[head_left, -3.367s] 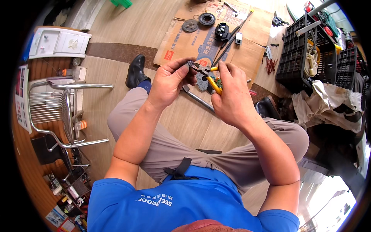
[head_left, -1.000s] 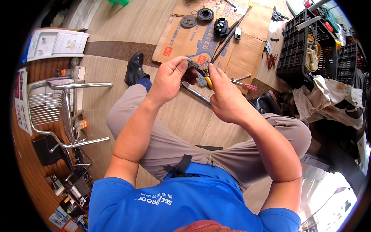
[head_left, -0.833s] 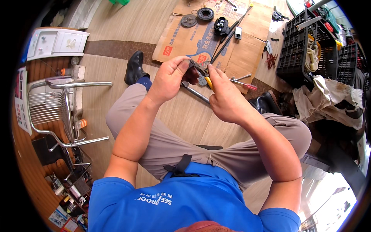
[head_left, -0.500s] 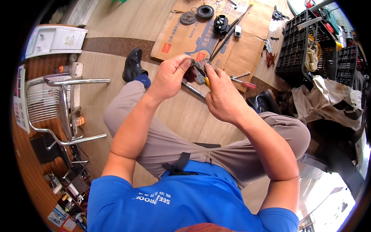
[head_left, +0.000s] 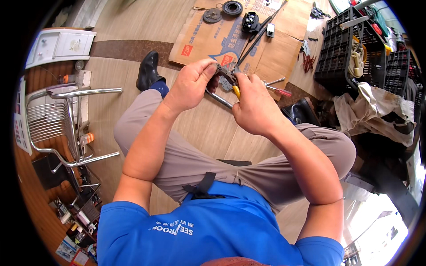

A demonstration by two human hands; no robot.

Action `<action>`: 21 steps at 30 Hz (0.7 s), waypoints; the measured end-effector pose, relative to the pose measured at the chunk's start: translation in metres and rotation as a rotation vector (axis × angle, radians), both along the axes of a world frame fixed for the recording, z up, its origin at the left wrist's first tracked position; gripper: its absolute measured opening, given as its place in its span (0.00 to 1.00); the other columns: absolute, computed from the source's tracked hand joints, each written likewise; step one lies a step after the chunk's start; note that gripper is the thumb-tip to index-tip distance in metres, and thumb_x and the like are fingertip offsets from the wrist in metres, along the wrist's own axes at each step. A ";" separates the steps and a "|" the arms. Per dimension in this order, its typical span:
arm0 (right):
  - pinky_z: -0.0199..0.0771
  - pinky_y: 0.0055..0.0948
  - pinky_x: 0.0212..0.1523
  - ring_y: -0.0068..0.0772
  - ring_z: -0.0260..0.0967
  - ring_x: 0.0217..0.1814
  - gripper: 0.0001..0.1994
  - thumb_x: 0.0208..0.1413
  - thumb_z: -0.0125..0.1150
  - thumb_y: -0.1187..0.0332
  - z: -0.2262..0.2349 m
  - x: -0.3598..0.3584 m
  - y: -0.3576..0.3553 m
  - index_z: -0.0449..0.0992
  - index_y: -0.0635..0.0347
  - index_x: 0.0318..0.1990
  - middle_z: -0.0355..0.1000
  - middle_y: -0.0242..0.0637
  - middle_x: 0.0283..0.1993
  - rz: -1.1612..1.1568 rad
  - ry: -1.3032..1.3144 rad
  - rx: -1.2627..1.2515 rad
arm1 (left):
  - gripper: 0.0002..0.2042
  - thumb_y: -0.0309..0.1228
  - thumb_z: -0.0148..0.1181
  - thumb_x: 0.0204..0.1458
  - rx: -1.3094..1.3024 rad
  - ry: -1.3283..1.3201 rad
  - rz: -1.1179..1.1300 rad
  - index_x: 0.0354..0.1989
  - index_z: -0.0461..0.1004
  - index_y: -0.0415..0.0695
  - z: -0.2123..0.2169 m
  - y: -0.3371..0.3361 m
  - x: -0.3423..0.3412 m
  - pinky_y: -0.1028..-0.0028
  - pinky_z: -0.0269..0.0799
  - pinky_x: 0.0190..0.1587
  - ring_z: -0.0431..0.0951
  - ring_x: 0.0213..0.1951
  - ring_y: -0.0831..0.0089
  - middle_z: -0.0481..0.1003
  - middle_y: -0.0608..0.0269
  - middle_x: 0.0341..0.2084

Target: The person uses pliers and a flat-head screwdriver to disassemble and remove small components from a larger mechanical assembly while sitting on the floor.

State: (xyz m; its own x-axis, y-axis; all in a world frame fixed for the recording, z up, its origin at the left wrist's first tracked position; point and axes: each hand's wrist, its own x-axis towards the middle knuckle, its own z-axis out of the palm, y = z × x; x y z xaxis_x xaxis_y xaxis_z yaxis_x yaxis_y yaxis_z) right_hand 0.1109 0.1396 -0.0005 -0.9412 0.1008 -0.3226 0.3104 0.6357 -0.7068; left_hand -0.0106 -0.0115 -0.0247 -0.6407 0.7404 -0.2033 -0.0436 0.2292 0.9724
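My left hand [head_left: 191, 86] pinches a small dark metal part [head_left: 225, 71] between thumb and fingers, out in front of my knees. Right beside it, my right hand [head_left: 256, 105] is closed around a tool with a yellow handle [head_left: 236, 91]. Its working end meets the dark part, and my fingers cover most of it, so its exact kind is unclear. Just below the hands, a silver metal tube [head_left: 219, 99] slants over the floor. To the right of them lies a screwdriver [head_left: 282, 92] with a red handle, near a thin metal rod [head_left: 275, 81].
A cardboard sheet [head_left: 195, 40] on the floor bears a black ring-shaped part [head_left: 232, 7], a grey disc [head_left: 212, 16], a black housing [head_left: 251, 22] and long black rods [head_left: 255, 42]. Black crates [head_left: 330, 57] and a pale cloth [head_left: 368, 111] stand right, a metal chair [head_left: 73, 119] left.
The whole view has shifted slightly. My hands stay together at the dark part, and more of the yellow handle shows below my right fingers.
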 end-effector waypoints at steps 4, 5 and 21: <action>0.63 0.48 0.56 0.61 0.60 0.55 0.16 0.47 0.49 0.77 -0.002 -0.001 -0.001 0.62 0.74 0.45 0.61 0.65 0.49 0.005 -0.007 -0.016 | 0.15 0.36 0.45 0.65 -0.072 0.042 -0.089 0.43 0.70 0.35 0.004 -0.002 -0.005 0.78 0.69 0.29 0.70 0.24 0.81 0.72 0.66 0.23; 0.63 0.48 0.56 0.61 0.60 0.55 0.16 0.47 0.49 0.77 -0.004 -0.001 -0.001 0.62 0.74 0.45 0.61 0.65 0.49 0.003 -0.009 -0.016 | 0.15 0.36 0.45 0.65 -0.072 0.041 -0.090 0.43 0.70 0.35 0.004 -0.002 -0.006 0.78 0.69 0.29 0.70 0.24 0.81 0.72 0.66 0.23; 0.66 0.47 0.53 0.60 0.66 0.51 0.14 0.50 0.49 0.73 -0.024 -0.005 -0.002 0.64 0.73 0.43 0.67 0.63 0.44 -0.030 -0.134 -0.070 | 0.13 0.34 0.44 0.64 -0.109 0.052 -0.036 0.35 0.69 0.36 -0.004 0.004 -0.003 0.79 0.66 0.26 0.67 0.22 0.81 0.69 0.68 0.20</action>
